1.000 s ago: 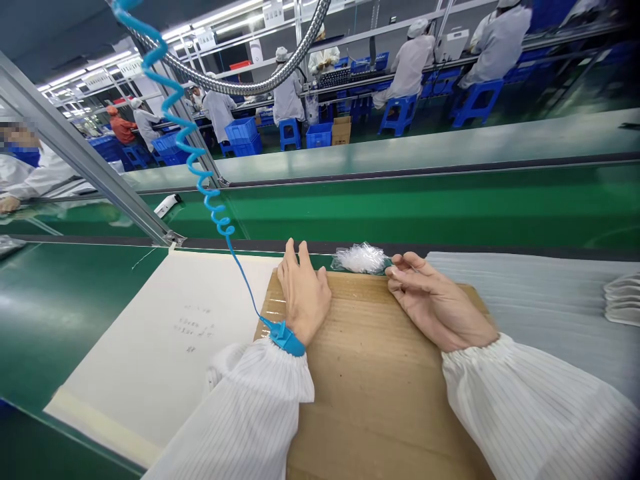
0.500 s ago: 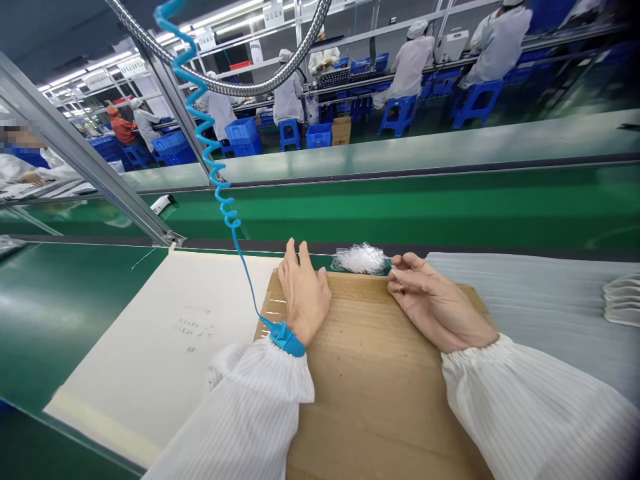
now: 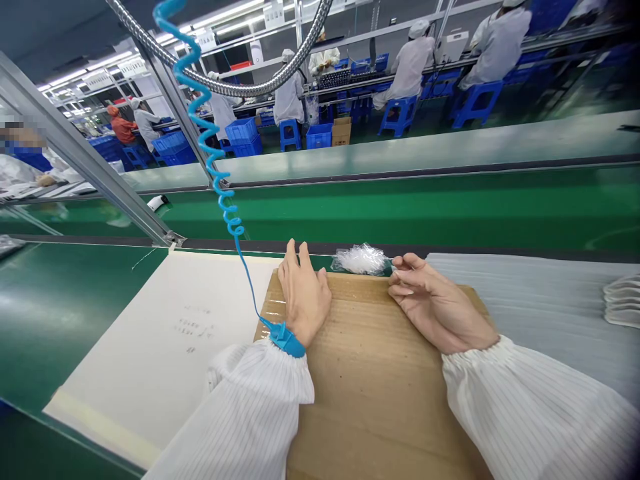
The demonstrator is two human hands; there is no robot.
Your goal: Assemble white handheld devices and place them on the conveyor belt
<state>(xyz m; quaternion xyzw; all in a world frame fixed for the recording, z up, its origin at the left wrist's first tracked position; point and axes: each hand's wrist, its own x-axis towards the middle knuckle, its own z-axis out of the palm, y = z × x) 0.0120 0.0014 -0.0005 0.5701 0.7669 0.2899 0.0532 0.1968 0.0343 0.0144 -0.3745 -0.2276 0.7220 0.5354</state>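
My left hand (image 3: 306, 290) lies palm down on the far left part of a brown cardboard box (image 3: 370, 393), its fingers spread and reaching past the far edge. A blue wrist strap (image 3: 287, 339) with a coiled cord (image 3: 220, 177) circles that wrist. Over the box's far right edge is my right hand (image 3: 437, 300), its fingers loosely curled and slightly apart, with nothing visible held. Just left of its fingertips, beyond the box, sits a small heap of crumpled clear plastic (image 3: 361, 259). The box's near end is out of view.
A white sheet with handwriting (image 3: 175, 347) lies left of the box. White foam sheets (image 3: 545, 300) and a stack of pale pieces (image 3: 623, 299) are on the right. Behind runs a green belt (image 3: 400, 203) with a white-and-black object (image 3: 157, 203). A metal post (image 3: 95, 143) slants at left.
Both my hands and the box stay put. The coiled cord has swung slightly right. The white-and-black object on the belt has shifted a little left, and a co-worker's hand at far left has moved.
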